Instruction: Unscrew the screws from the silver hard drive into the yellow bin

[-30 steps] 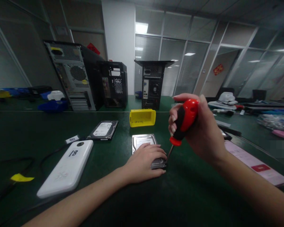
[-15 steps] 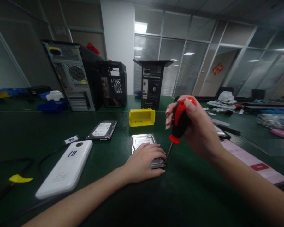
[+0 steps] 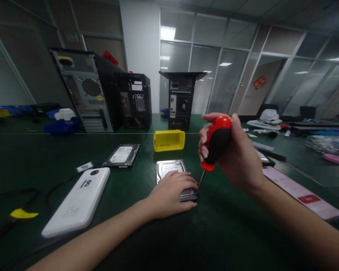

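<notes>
Flat on the green table lies a silver hard drive (image 3: 170, 165), with my left hand (image 3: 173, 194) wrapped over its near part and gripping it. My right hand (image 3: 237, 158) holds a red and black screwdriver (image 3: 219, 139) by the handle. The screwdriver leans to the right, and its tip is at the drive's near right corner, beside my left fingertips. Whether the tip sits in a screw cannot be made out. Beyond the drive is a yellow bin (image 3: 169, 141) with small dark pieces inside. A second hard drive (image 3: 122, 155) lies further left.
A white power bank (image 3: 79, 201) marked 18 and cables lie at the left. A phone with a pink screen (image 3: 305, 192) is at the right. Computer cases (image 3: 182, 99) stand at the back. Bagged items (image 3: 327, 145) and a pink object lie far right.
My right fingers have shifted round the screwdriver handle, with the thumb now raised off it. The handle has turned and moved slightly left. My left hand and the drive look unchanged.
</notes>
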Available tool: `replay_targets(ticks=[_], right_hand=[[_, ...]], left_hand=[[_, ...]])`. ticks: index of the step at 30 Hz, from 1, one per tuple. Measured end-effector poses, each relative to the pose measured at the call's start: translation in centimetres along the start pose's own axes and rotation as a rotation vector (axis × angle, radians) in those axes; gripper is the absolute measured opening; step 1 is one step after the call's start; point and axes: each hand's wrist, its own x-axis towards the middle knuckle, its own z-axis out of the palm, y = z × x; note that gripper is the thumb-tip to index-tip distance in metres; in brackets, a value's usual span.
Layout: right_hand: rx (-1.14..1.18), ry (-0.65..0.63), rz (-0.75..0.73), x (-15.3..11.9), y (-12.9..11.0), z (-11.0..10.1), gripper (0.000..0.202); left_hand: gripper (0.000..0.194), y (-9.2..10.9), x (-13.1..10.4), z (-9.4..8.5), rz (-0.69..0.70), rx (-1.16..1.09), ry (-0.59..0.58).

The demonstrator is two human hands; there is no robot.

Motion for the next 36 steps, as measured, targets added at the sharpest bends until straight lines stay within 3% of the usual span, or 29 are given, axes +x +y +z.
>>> replay_targets(ticks=[9, 27, 36], right_hand=[[-0.012, 0.015, -0.001, -0.05, -0.2, 0.43, 0.026], [-0.015, -0.031, 0.015, -0.76, 0.36, 0.75, 0.029], [-0.055, 0.039, -0.028, -0.39, 0.3, 0.74, 0.026]], left_hand=[[0.034, -0.09, -0.04, 0.16, 0.004, 0.008, 0.005], [0.033, 0.09, 0.06, 0.01, 0.003, 0.007, -0.001], [0.032, 0.05, 0.02, 0.09, 0.02, 0.008, 0.014]])
